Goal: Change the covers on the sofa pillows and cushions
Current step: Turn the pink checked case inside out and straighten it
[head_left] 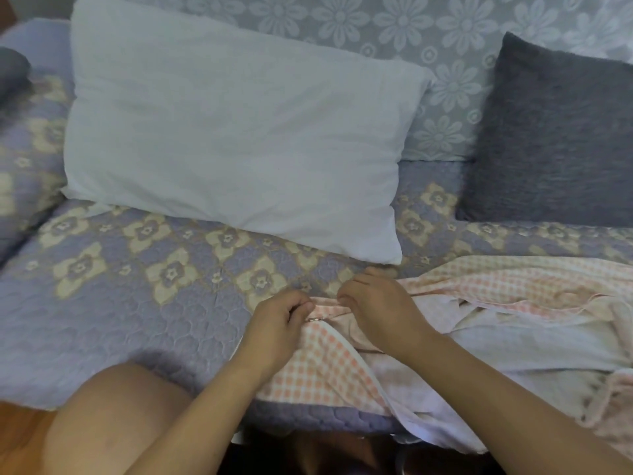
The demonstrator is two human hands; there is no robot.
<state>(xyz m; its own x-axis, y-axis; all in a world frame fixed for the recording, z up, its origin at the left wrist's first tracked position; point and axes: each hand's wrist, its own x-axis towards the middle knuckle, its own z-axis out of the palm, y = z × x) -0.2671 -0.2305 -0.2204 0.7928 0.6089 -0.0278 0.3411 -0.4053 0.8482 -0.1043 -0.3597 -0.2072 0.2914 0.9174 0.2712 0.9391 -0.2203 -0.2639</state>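
Observation:
A pink-and-white checked pillow cover (513,286) lies crumpled on the right of the sofa seat, its zipper edge running toward me. My left hand (277,320) pinches the small metal zipper pull (314,319) at the cover's corner. My right hand (380,310) is closed on the cover's edge just to the right of it. A bare white pillow (233,138) leans against the sofa back behind my hands. A dark grey cushion (555,138) stands at the back right.
The sofa seat (120,296) wears a lilac quilted throw with cream flowers; the backrest (445,97) has a pale floral cover. Another dark cushion (10,73) shows at the far left edge. My knee (113,423) is at the lower left, over an orange wooden floor (20,437).

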